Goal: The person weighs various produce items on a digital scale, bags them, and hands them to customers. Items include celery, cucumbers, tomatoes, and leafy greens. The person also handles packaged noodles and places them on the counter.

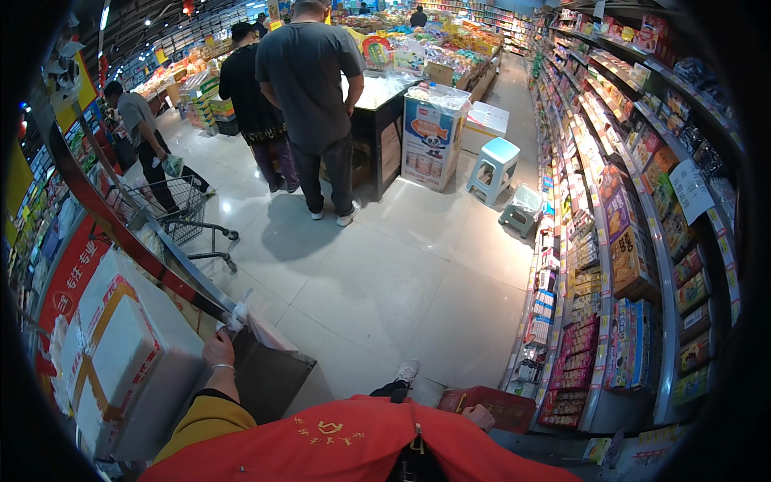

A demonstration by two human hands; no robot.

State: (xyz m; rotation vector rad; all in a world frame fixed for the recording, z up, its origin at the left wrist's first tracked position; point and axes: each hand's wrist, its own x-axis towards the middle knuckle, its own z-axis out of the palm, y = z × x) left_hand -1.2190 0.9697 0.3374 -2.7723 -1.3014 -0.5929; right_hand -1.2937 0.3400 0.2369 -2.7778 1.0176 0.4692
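My left hand (219, 349), with a bracelet at the wrist, reaches to the end of a metal-edged display stand. Its fingers are at a knotted white plastic bag (239, 316); whether they grip it is unclear. Left of that hand stands a white foam box (162, 355) bound with brown tape. Below the hand is a dark grey panel (265, 370). My right hand (479, 417) is low at my side, fingers curled, against a red plastic basket (509, 411). The red vest partly hides this hand, so its hold on the basket cannot be made out.
Shelves of packaged snacks (629, 253) line the right side. Ahead, two people (310, 78) stand at a display table (376, 96). A printed bin (432, 141) and two plastic stools (494, 165) are beyond the tiled floor (385, 283). At left is a shopping cart (187, 208) near another person (138, 120).
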